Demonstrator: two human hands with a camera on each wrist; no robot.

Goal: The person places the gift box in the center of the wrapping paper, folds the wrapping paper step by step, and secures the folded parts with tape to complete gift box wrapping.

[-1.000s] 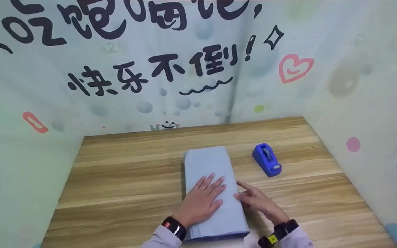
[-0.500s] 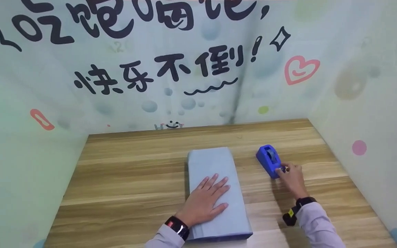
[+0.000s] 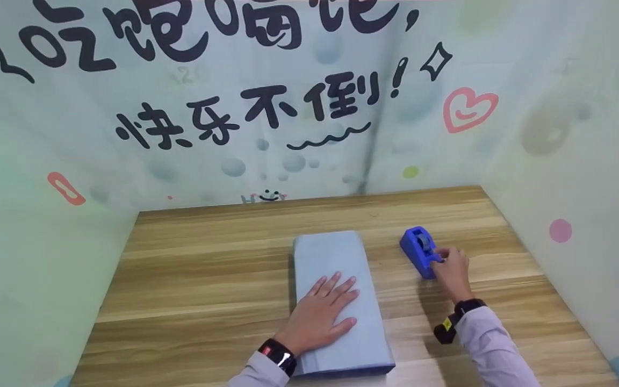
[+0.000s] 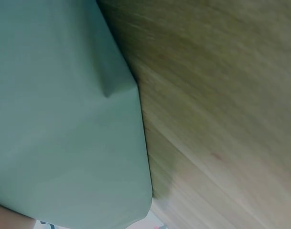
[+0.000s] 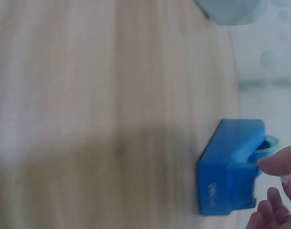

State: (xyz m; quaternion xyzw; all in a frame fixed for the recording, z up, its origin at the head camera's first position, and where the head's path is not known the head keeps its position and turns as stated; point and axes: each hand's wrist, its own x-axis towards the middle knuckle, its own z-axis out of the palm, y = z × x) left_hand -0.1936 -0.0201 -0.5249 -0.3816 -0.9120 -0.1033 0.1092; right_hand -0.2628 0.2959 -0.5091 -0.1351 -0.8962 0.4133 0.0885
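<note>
A long package wrapped in pale blue paper (image 3: 333,252) lies on the wooden table. My left hand (image 3: 323,314) rests flat on top of it, fingers spread. In the left wrist view the wrapped package (image 4: 64,133) fills the left side, its folded paper edge facing the bare wood. To the right stands a blue tape dispenser (image 3: 416,252) with a roll of clear tape (image 3: 424,242). My right hand (image 3: 452,274) is at its cutter end, thumb and forefinger pinching the tape's end; the strip itself is hard to see. The right wrist view shows the dispenser (image 5: 229,176) beside the thumb (image 5: 281,161).
The wooden table (image 3: 207,269) is bounded by a printed cloth backdrop (image 3: 266,156) at the back and pale cloth walls at both sides. The right wall (image 3: 583,177) stands a short way beyond the dispenser.
My right hand has left the package's right edge and gone over to the tape dispenser, then shifted slightly toward the roll. The left hand stays on the package.
</note>
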